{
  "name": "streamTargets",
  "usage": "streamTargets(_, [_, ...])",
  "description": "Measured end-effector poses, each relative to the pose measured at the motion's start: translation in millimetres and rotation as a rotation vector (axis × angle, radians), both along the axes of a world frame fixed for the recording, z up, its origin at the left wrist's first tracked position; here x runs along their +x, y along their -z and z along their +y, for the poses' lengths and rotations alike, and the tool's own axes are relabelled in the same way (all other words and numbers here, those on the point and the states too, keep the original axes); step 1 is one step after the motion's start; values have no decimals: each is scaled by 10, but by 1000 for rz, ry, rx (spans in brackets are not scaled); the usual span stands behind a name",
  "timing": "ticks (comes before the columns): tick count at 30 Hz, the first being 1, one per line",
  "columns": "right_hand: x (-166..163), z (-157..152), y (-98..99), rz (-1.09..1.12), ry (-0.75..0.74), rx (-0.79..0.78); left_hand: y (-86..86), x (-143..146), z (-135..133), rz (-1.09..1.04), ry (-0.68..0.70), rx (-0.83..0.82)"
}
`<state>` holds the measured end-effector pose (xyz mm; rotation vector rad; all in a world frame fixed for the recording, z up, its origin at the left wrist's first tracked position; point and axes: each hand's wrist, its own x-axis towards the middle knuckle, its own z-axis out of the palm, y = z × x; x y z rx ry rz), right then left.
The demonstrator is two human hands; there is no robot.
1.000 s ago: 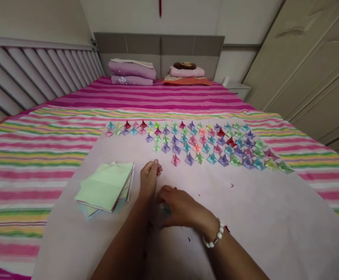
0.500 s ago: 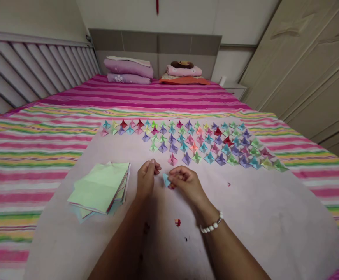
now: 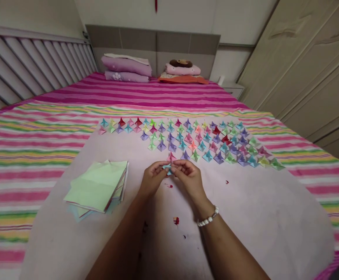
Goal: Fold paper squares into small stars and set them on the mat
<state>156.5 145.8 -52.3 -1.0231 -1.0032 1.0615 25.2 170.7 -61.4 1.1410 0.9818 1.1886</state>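
A small light-blue folded paper piece (image 3: 167, 168) is held between both hands, above the pale board (image 3: 245, 217). My left hand (image 3: 154, 175) pinches its left side with thumb and fingers. On its right side, my right hand (image 3: 189, 175) grips it the same way; a white bead bracelet (image 3: 208, 221) circles that wrist. Just beyond the fingertips stands a pink folded paper piece (image 3: 171, 157), partly hidden by them. Rows of similar folded paper pieces (image 3: 219, 157) in many colours spread across the far part of the board.
A stack of square paper sheets (image 3: 96, 186), pale green on top, lies left of my hands. Red paper scraps (image 3: 176, 221) are scattered near my forearms. The board rests on a striped bedspread (image 3: 14, 155). Folded bedding (image 3: 127, 70) sits by the headboard (image 3: 140, 41).
My left hand has come rightward and taken hold of the blue paper piece, which only my right hand held before. The piece now looks more spread, and both hands are slightly farther forward.
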Motion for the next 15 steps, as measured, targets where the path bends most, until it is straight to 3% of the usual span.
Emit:
streamTargets(6, [25,5,44,-93,3,-17,46,1,6,-15,3,-5])
streamTargets(12, [21,25,83,-222,51,45,101,-17,15,200,-66,305])
streamTargets(15, [12,36,118,-278,38,44,98,-25,12,233,-65,324])
